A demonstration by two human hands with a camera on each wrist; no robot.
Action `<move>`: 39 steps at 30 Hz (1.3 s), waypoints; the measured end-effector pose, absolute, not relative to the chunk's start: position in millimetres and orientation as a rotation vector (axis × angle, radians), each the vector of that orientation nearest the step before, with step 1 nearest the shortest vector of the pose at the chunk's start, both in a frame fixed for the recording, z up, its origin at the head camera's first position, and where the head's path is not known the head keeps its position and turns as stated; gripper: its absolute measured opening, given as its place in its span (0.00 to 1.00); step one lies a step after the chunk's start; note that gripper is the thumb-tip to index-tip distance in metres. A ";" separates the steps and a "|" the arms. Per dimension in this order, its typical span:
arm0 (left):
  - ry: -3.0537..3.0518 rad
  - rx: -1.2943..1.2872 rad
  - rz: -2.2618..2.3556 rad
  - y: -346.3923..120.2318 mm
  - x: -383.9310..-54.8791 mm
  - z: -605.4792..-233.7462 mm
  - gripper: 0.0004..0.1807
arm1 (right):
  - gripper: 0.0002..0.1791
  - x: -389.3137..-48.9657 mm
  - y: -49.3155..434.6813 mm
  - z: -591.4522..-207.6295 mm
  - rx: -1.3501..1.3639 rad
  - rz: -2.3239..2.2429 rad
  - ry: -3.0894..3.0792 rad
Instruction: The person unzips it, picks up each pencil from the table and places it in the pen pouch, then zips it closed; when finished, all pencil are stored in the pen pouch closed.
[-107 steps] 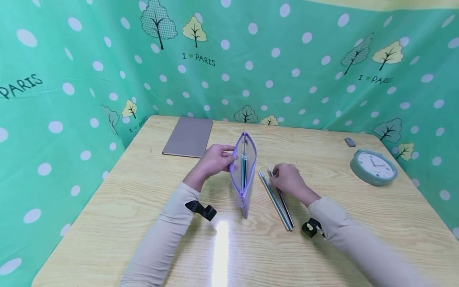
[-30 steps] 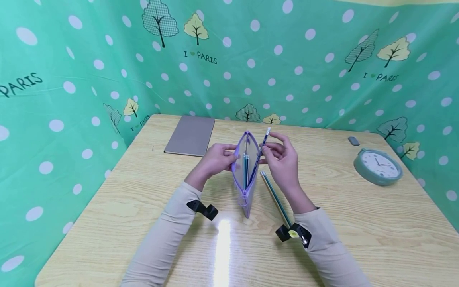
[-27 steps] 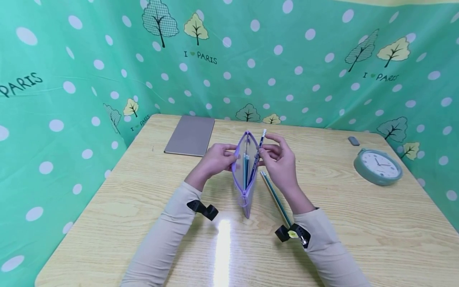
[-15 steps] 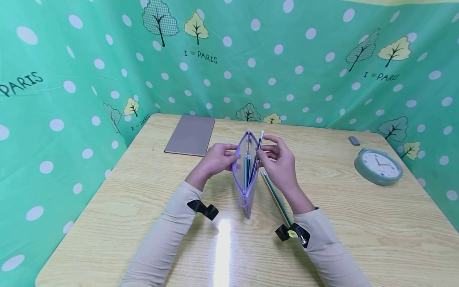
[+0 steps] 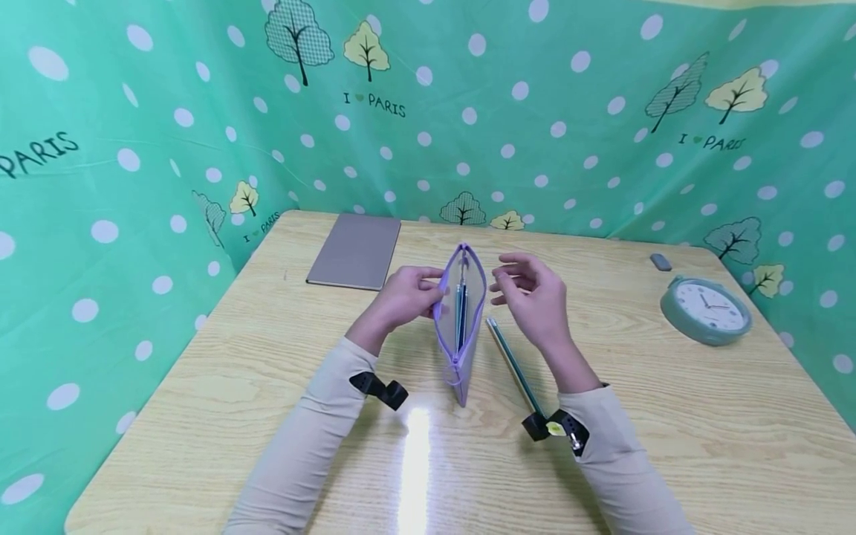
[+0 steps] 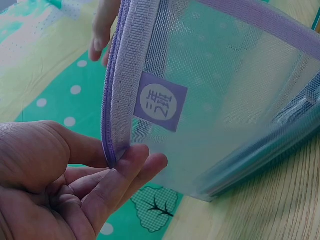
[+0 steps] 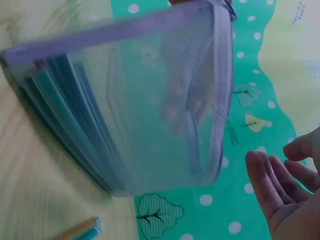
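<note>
A purple-edged mesh zip pouch (image 5: pixel 472 357) stands upright on the table with its top unzipped and spread wide. My left hand (image 5: pixel 406 297) pinches the zip edge of its left side between thumb and fingers; the left wrist view shows a square purple label (image 6: pixel 161 102) just past the fingertips. Several pencils (image 5: pixel 461 316) lie inside, bunched along the pouch bottom in the right wrist view. To the right of the pouch, my right hand (image 5: pixel 538 301) is held with loose, parted fingers and nothing in them. Below it, slim teal pencils (image 5: pixel 513 364) rest on the wood, partly behind the wrist camera.
A grey notebook (image 5: pixel 354 251) lies at the back left of the wooden table (image 5: pixel 221 357). At the right sit a round green clock (image 5: pixel 705 310) and a small grey eraser (image 5: pixel 660 261). A green dotted curtain (image 5: pixel 401 148) hangs close behind the table.
My right hand picked up a dark pencil from the table, lowered it into the pouch, let it go and drew back to the right. The left hand kept its hold on the pouch.
</note>
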State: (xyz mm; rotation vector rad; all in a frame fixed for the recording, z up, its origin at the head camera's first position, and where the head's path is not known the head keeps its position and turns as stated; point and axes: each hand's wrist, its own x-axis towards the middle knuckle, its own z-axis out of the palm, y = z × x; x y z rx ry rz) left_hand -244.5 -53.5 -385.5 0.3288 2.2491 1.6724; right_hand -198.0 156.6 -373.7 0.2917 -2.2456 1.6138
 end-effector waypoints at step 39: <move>2.263 0.330 1.655 -54.5 -246.4 -386.8 0.25 | 0.08 -222.7 208.8 -424.8 0.225 0.732 -3.333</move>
